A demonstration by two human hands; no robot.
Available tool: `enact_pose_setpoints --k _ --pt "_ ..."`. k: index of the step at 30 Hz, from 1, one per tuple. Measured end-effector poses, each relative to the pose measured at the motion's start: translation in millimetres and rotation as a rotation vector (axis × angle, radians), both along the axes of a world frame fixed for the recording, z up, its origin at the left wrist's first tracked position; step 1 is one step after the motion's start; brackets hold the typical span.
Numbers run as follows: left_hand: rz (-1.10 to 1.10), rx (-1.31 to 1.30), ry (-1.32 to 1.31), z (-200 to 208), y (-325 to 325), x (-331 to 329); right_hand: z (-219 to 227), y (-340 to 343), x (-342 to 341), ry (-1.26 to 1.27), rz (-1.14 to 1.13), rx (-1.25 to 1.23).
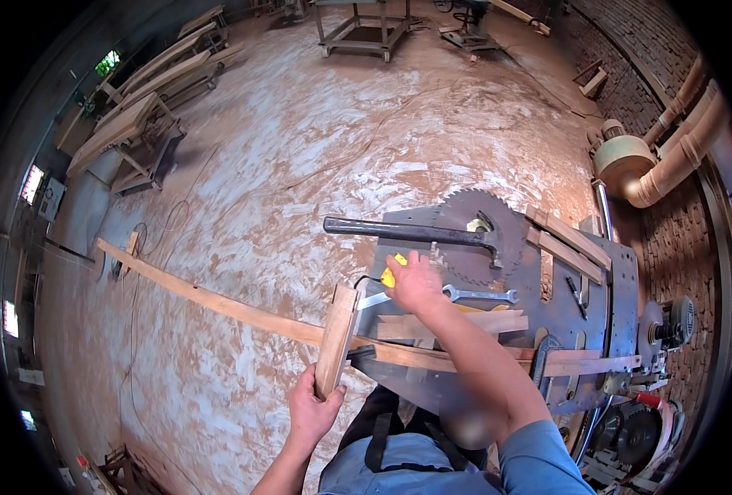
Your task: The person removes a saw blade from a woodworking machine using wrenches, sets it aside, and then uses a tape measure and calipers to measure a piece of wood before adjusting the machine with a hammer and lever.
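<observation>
My left hand (pixel 312 406) is closed around the lower end of a short wooden piece (pixel 335 342), which is tilted upright beside the table's left edge. My right hand (pixel 418 285) is closed on a yellow tape measure (pixel 394 271) with a black strap, a little right of the wood's top end. Between them lies a pale metal strip (pixel 373 300); whether it belongs to the tape measure I cannot tell. A hammer (pixel 415 232) and a large circular saw blade (pixel 485 235) lie just beyond my right hand. To its right is a wrench (pixel 483 295).
The dark metal table (pixel 621 285) carries wood strips (pixel 569 254), a pen (pixel 577 298) and a clamp (pixel 545 360). A long wooden strip (pixel 234 308) sticks out leftward. At right stand a motor (pixel 673 324) and a dust pipe (pixel 671 177). Dusty floor (pixel 300 157) spreads beyond.
</observation>
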State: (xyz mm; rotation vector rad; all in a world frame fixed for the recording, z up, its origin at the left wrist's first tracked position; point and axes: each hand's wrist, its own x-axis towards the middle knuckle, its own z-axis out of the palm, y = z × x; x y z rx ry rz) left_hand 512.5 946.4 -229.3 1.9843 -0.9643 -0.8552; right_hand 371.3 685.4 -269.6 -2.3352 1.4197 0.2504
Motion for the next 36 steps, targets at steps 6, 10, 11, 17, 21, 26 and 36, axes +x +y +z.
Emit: enact_pose_setpoints --k 6,10,11,17,21,26,36 --pt "-0.019 0.010 -0.113 0.8 -5.6 11.7 -7.7 1.6 -20.3 -0.422 -0.211 0.047" --pt "-0.032 0.007 -0.104 4.6 -13.6 6.3 57.5 39.1 -84.8 -1.524 -0.577 0.909" --pt "-0.052 0.011 -0.106 7.3 -17.6 2.6 74.1 57.6 -99.4 -1.728 -0.595 1.029" --pt "-0.173 -0.078 0.165 6.9 -38.1 -39.2 56.3 179.4 -187.4 -1.567 -0.608 1.470" --pt "-0.250 -0.071 0.484 9.3 -44.0 -67.6 47.9 239.8 -207.9 -0.818 -0.479 1.107" --pt "-0.323 -0.021 0.634 4.6 -44.3 -90.5 40.1 255.1 -237.8 -0.722 -0.346 0.999" --pt "-0.433 0.002 0.762 2.8 -23.6 -102.3 36.6 277.0 -250.2 -0.724 -0.142 0.846"
